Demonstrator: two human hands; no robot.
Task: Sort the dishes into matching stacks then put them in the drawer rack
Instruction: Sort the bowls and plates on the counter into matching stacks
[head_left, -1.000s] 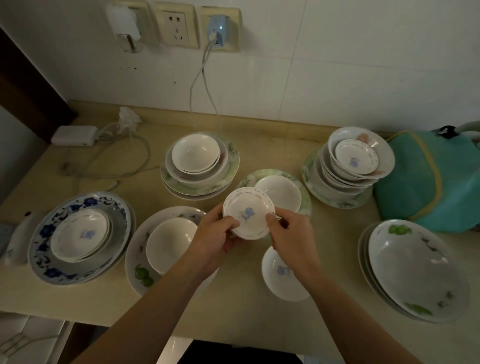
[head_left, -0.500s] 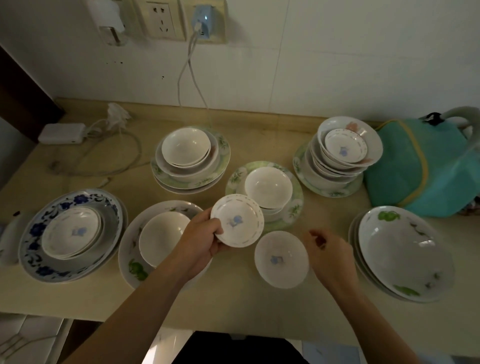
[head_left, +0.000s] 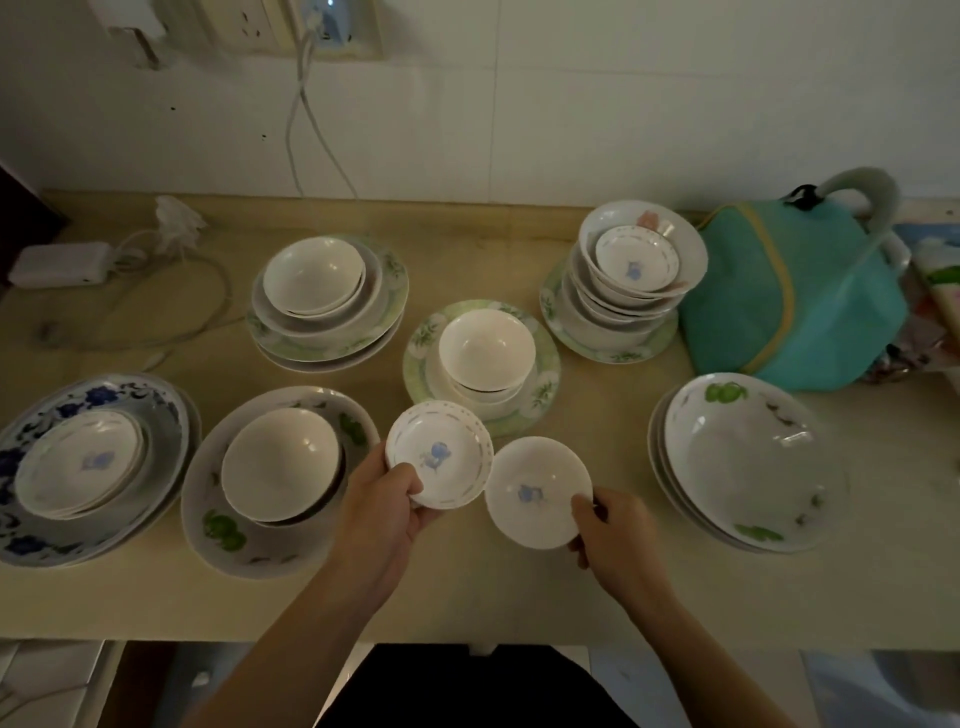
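My left hand (head_left: 382, 512) grips a small white saucer with a blue flower and dotted rim (head_left: 440, 453), held just above the counter. My right hand (head_left: 615, 540) pinches the near right edge of a second small blue-flower saucer (head_left: 535, 491) beside it. More matching saucers lie on the blue-patterned plate (head_left: 31, 525) at the left and on top of the bowl stack (head_left: 636, 275) at the back right. White bowls sit on a green-leaf plate (head_left: 311, 535), on a green-rimmed plate (head_left: 545, 364) and on a plate stack (head_left: 332, 332).
Large deep plates with green fruit print (head_left: 748, 467) are stacked at the right. A teal bag (head_left: 789, 306) stands behind them. A white charger (head_left: 62, 265) and its cables lie at the back left, near wall sockets (head_left: 291, 26). The counter's front edge (head_left: 467, 631) runs below my hands.
My right hand let go of the dotted saucer, swung right, then took hold of the second saucer's edge. The left hand keeps the first saucer, now lower and closer to the other.
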